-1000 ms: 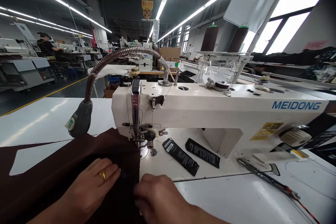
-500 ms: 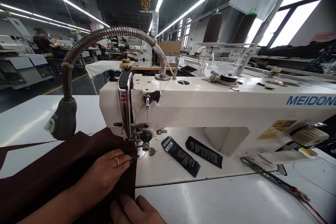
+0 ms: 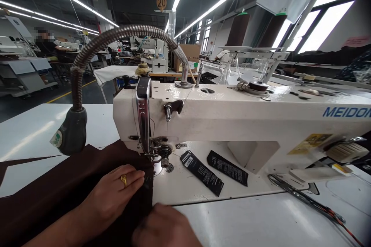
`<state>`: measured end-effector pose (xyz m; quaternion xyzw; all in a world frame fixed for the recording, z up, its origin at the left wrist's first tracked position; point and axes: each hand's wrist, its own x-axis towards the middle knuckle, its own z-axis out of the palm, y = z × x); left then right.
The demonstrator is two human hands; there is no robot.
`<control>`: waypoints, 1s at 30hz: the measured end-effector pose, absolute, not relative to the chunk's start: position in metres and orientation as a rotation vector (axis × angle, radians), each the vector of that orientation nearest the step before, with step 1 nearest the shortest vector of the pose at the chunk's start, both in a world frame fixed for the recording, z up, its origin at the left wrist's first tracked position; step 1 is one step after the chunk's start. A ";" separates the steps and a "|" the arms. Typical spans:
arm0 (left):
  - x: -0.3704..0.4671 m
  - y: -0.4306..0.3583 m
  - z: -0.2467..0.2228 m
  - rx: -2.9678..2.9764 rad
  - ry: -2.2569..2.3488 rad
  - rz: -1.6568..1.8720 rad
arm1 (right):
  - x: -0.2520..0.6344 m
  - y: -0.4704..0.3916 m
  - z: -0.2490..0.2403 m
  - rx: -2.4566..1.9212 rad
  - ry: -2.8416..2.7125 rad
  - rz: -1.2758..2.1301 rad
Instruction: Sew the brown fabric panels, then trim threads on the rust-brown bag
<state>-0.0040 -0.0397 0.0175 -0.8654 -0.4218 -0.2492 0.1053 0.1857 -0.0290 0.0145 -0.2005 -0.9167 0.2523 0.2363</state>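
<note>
Dark brown fabric (image 3: 95, 158) lies under the presser foot area of a white sewing machine (image 3: 220, 115). My left hand (image 3: 111, 193), with a gold ring, is closed on the fabric just left of and in front of the needle area, its fingers together and the thumb hidden. Beside its fingertips a small dark label (image 3: 147, 180) with faint pale print lies on the fabric. My right hand (image 3: 166, 225) is at the fabric's right edge near the bottom of the view. Motion smears its curled fingers, and I cannot make out whether they hold the fabric.
Two black printed care labels (image 3: 202, 173) lie on the machine bed, right of the needle. Thread snips (image 3: 307, 198) are at the right. A gooseneck lamp (image 3: 74, 131) hangs over the left side. Thread cones (image 3: 238, 31) stand behind. A person (image 3: 46, 42) sits far left.
My right hand has moved right and slightly up along the fabric edge and is now blurred. My left hand stays nearly in place. The view has shifted slightly.
</note>
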 end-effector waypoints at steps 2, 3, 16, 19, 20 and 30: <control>-0.005 -0.052 0.022 -2.531 -1.212 -0.691 | 0.197 -0.016 0.032 -0.890 -2.211 1.281; -0.004 -0.058 0.024 -2.514 -1.189 -0.691 | 0.201 -0.010 0.039 -0.976 -2.009 1.601; -0.016 -0.084 0.028 -2.261 -1.429 -0.753 | 0.188 0.009 0.052 -0.928 -2.096 1.437; -0.022 -0.084 0.025 -2.178 -2.105 -1.006 | 0.185 0.017 0.050 -0.836 -2.195 1.255; -0.022 -0.082 0.026 -2.157 -2.341 -1.092 | 0.184 0.018 0.049 -0.809 -2.214 1.192; -0.011 -0.051 0.032 -2.132 -2.874 -1.337 | 0.181 0.018 0.029 -0.831 -2.345 0.804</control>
